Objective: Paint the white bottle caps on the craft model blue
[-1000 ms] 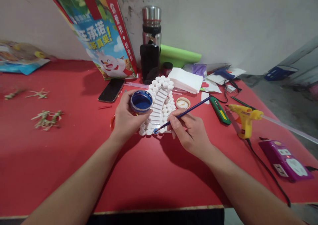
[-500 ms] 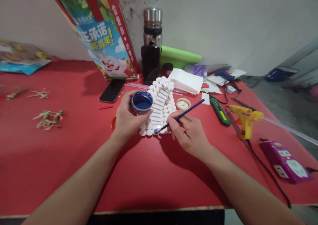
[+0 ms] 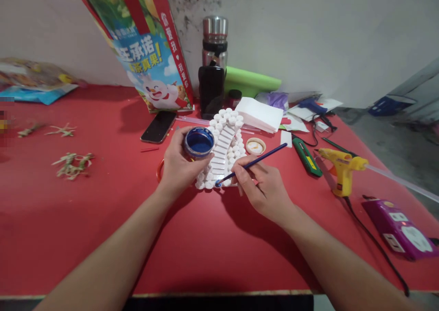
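My left hand (image 3: 179, 167) is wrapped round a small open jar of blue paint (image 3: 199, 142), tilted towards me beside the white model. My right hand (image 3: 262, 187) grips a thin dark blue paintbrush (image 3: 261, 158) near its lower end. The brush's tip rests at the model's front edge, where a blue patch shows. This white model (image 3: 222, 147) has a curved, stepped strip bordered by rounded white pieces. Part of its left side is hidden behind my left hand and the jar. A round lid (image 3: 255, 146) lies just right of the model.
Behind the model stand a phone (image 3: 211, 91), a steel flask (image 3: 215, 29) and a printed bag (image 3: 154, 64). White paper (image 3: 259, 114), a green cutter (image 3: 306, 156), a yellow glue gun (image 3: 341, 167) and a purple power strip (image 3: 399, 231) are to the right; twisted straw pieces (image 3: 72, 165) lie left.
The brush tip has moved slightly and the blue patch beneath it looks more spread. The whole view has shifted a little, with things appearing further right and lower.
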